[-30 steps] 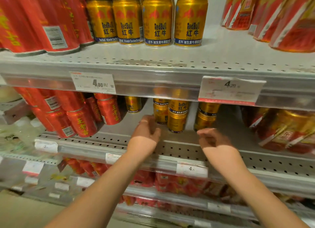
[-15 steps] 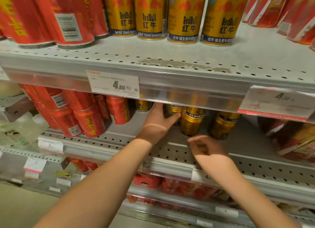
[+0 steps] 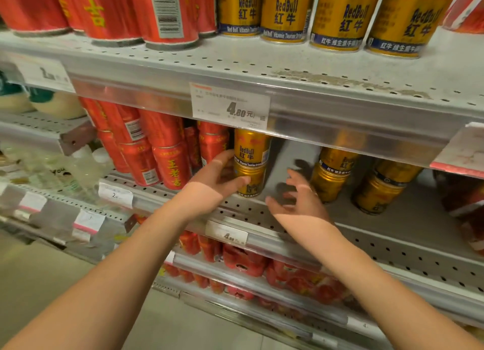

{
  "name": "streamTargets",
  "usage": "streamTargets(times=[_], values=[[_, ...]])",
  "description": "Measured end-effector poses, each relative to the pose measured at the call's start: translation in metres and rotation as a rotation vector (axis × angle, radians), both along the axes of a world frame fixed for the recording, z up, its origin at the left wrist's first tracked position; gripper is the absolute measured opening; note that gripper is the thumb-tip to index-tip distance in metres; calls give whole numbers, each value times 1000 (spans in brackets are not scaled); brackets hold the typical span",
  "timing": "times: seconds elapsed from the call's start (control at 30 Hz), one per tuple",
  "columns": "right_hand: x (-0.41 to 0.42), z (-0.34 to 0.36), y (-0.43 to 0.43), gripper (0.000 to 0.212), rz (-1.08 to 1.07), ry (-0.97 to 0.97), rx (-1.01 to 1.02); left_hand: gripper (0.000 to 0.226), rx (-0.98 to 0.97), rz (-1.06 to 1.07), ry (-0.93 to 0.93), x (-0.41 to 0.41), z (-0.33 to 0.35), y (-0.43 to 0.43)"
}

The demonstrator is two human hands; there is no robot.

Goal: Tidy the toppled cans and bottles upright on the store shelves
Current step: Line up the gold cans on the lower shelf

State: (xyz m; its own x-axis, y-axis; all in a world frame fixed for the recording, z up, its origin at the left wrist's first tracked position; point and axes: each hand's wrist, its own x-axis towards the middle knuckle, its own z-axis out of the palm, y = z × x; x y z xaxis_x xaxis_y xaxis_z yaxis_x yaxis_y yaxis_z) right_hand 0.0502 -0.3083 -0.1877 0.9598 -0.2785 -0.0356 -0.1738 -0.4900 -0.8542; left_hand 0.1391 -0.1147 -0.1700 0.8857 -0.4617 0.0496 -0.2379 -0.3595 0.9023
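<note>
Left hand [image 3: 217, 178] is moving in, wrapping the lower gold can [image 3: 252, 183] | right hand [image 3: 298, 200] is hovering spread, empty | better be steadying the upper can [image 3: 251, 150] while sliding.

My left grip [image 3: 214, 182] wraps the lower gold can [image 3: 253, 179] of a 2-high stack on the middle shelf [image 3: 366, 218]. My right grip [image 3: 301, 200] has its fingers spread and holds nothing, just right of it. I see red cans [image 3: 170, 163] left and 2 more gold stacks [image 3: 332, 174] right.

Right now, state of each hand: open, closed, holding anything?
Left hand: grips the lower gold can.
Right hand: open, holding nothing.
</note>
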Motion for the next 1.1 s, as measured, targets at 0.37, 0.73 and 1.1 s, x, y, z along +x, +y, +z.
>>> streamTargets(times=[0.37, 0.73, 1.1], values=[[41, 4, 32, 69, 123, -87, -22, 44, -217, 224, -142, -11, 19, 2], [59, 2, 41, 60, -126, -145, -98, 29, 103, 335, -250, -26, -7, -1], [70, 1, 39, 57, -78, -153, -29, 16, 408, 340, -434, -38, -20, 20]])
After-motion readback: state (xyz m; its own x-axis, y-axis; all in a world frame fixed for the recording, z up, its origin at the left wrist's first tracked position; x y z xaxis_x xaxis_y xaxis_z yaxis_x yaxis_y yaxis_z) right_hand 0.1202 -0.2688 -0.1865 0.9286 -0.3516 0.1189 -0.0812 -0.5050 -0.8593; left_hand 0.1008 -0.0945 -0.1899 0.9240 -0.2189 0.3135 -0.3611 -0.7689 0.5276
